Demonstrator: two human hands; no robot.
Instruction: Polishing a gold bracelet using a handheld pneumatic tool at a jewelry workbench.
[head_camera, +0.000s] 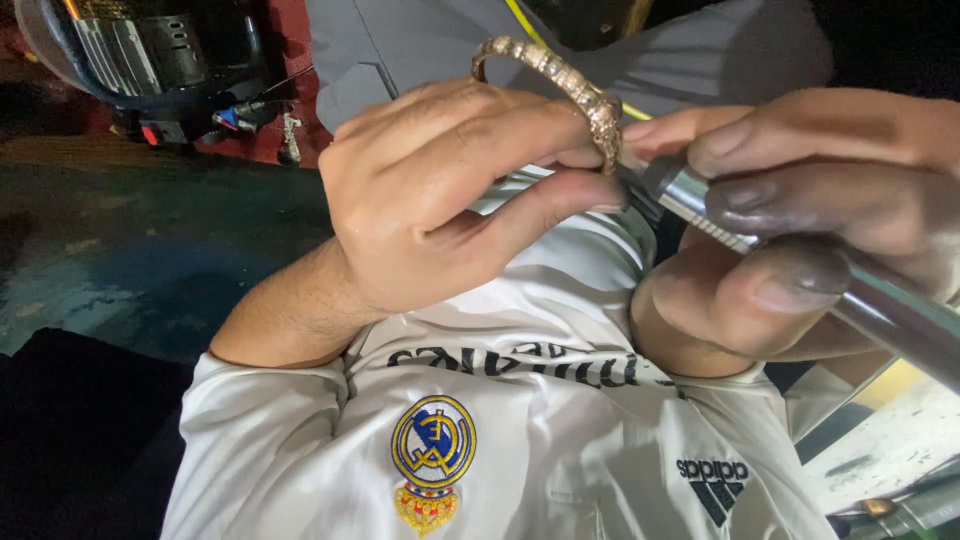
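**Bangle worked with a metal tool**

A gold-coloured bangle (560, 80) is held up in the middle of the view, above the white shirt (520, 440) worn by the person. It is pinched by the left hand (440, 190): the thumb is pressed against the lower right end of the band and the fingers are curled over it from above. A silver metal tool (700, 205) is gripped in the right hand (800, 220), the darkened fingertips closed tightly round its shaft, and its tip is set against the bangle just where the thumb bears on it.

The step in hand is judged to be working or finishing that one spot on the band. For the next move a steady pinch on the bangle would be needed, and firm, controlled pressure on the tool, so that the tip does not slip toward the thumb. A dark machine (150, 60) is seen at far left.
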